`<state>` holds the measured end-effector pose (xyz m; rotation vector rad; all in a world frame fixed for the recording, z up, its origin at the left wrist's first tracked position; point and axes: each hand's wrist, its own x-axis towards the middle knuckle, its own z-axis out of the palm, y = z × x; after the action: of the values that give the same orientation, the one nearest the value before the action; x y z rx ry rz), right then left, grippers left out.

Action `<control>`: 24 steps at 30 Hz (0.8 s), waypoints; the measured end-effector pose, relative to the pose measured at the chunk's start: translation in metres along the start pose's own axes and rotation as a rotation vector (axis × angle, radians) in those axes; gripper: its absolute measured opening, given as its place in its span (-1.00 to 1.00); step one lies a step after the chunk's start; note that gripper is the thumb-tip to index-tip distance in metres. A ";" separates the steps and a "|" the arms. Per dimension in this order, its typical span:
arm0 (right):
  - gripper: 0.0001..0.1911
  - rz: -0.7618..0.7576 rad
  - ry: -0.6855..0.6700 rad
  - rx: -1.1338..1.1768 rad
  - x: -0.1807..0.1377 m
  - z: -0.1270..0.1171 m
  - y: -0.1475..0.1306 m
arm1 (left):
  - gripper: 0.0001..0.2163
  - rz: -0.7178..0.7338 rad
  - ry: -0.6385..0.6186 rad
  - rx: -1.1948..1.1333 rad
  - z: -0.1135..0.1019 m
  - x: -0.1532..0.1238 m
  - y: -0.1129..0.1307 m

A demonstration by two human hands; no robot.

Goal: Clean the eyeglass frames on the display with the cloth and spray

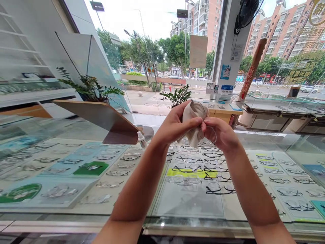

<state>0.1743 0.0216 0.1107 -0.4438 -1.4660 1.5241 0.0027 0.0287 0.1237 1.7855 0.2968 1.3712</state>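
Observation:
Both of my hands are raised over a glass display counter. My left hand is closed on a pale cleaning cloth, which is folded about part of a pair of eyeglasses. The thumb presses on the cloth's near side, and a loose fold hangs below. My right hand pinches the eyeglasses near their middle, its fingertips close against the left thumb. One clear, thin-rimmed lens shows below the right fingers; the cloth hides the rest.
Rows of spectacles lie under the counter glass. A small white spray bottle stands left of my forearm, beside a tilted brown-edged board. Potted plants stand near the window. Further counters are at the right.

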 end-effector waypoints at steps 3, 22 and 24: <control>-0.77 -0.007 -0.002 0.032 0.002 0.002 0.004 | -0.65 -0.008 0.077 -0.005 0.005 0.001 -0.002; -0.69 -0.050 0.037 -0.106 0.004 0.006 0.006 | -0.54 -0.054 0.487 0.030 0.017 0.006 -0.018; -0.70 -0.054 0.077 -0.101 0.006 0.004 0.007 | -0.53 -0.131 0.472 -0.027 0.012 0.008 -0.022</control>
<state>0.1657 0.0253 0.1077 -0.5137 -1.4878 1.3802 0.0225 0.0416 0.1130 1.3757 0.6313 1.6790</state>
